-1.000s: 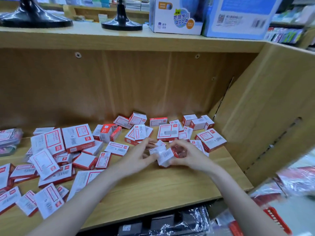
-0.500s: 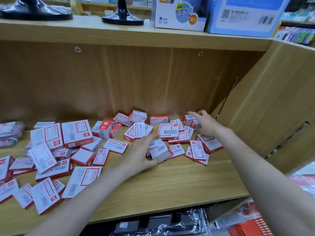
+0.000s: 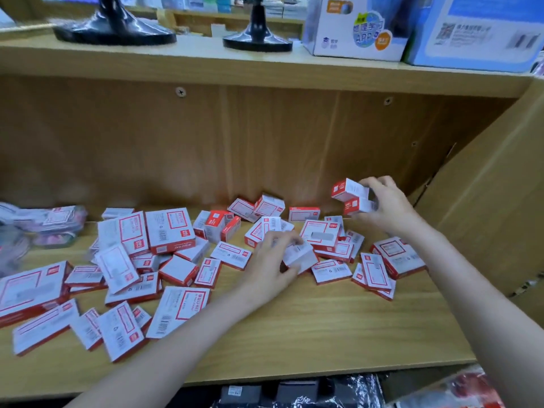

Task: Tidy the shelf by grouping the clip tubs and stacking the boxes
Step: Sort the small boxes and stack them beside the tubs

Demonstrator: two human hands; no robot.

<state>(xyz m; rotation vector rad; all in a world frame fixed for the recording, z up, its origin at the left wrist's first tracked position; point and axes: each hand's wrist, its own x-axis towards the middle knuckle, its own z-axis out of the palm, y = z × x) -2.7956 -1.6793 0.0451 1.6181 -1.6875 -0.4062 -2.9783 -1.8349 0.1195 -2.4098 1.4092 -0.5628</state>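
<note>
Many small red-and-white boxes (image 3: 170,231) lie scattered over the wooden shelf (image 3: 323,328), thickest at the left and middle. My right hand (image 3: 382,201) grips two small boxes (image 3: 351,197), one on top of the other, lifted above the shelf near the back right corner. My left hand (image 3: 270,260) rests over a small white box (image 3: 300,256) in the middle of the pile, fingers curled round it. Clear clip tubs (image 3: 50,222) sit blurred at the far left edge.
The shelf's right side wall (image 3: 485,207) stands close to my right hand. On the shelf above are two black stand bases (image 3: 114,30) and two large cartons (image 3: 356,28). Wrapped dark goods (image 3: 294,393) lie below the shelf front.
My right hand reached to the back right corner, took hold of two small boxes and lifted them. My left hand stayed on the small box in the middle.
</note>
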